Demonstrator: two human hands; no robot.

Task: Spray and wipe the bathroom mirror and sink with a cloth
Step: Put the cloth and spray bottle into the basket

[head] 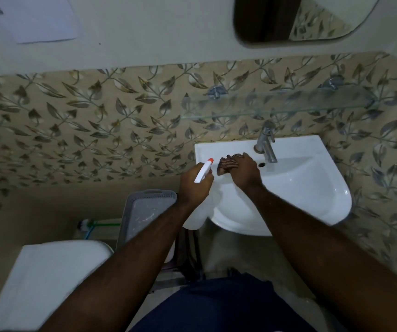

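A white sink hangs on the tiled wall at the right. My right hand presses a dark striped cloth on the sink's back left rim, left of the metal tap. My left hand holds a white spray bottle with an orange nozzle, just left of the cloth, over the sink's left edge; the nozzle points up toward the wall. The mirror is at the top right, its lower rounded part in view.
A glass shelf sticks out from the wall above the tap. A grey plastic basket stands left of the sink. A white toilet tank lid is at the lower left. Leaf-patterned tiles cover the wall.
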